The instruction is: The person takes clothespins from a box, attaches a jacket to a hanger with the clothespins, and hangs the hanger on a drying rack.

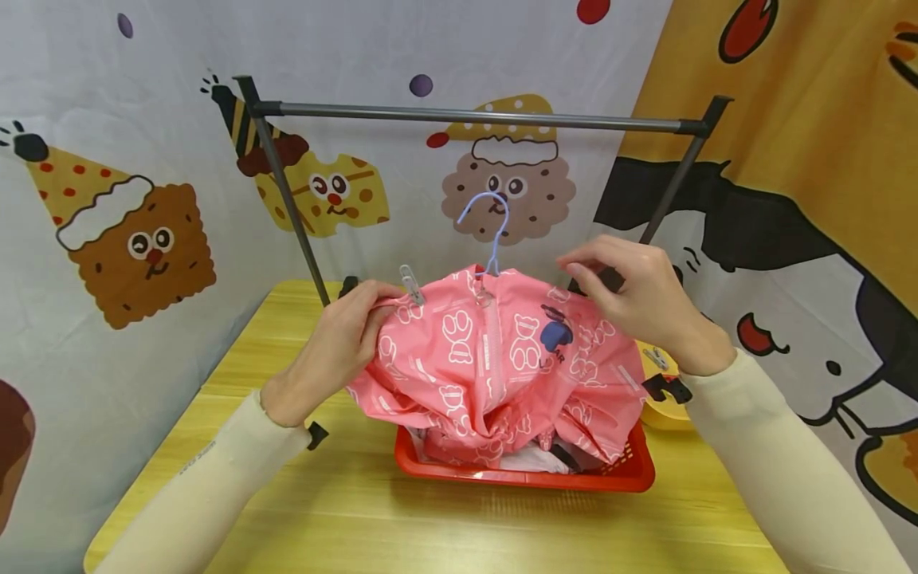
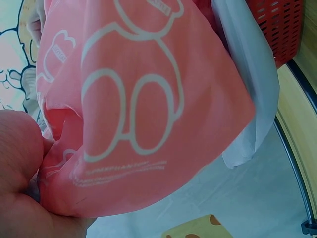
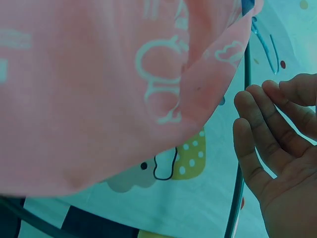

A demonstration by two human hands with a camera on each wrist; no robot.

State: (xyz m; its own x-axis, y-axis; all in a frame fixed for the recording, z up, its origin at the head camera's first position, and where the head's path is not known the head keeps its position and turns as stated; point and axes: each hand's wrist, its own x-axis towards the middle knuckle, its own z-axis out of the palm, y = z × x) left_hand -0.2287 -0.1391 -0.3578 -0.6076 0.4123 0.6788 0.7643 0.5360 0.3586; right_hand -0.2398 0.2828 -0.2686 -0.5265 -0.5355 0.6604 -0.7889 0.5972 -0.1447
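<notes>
Sleeves (image 1: 215,480) run off-frame; pink jacket (image 1: 466,375) likely hides lower hanger (image 1: 495,259).

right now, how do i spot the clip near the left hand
Below the dark rail, find the pink jacket over the red basket. On the jacket, beside the left hand, is the pale clip; unlike the similar clip by the yellow container, it sits on pink cloth.

The left grip (image 2: 17,171) holds the pink printed garment (image 2: 148,106).
</notes>
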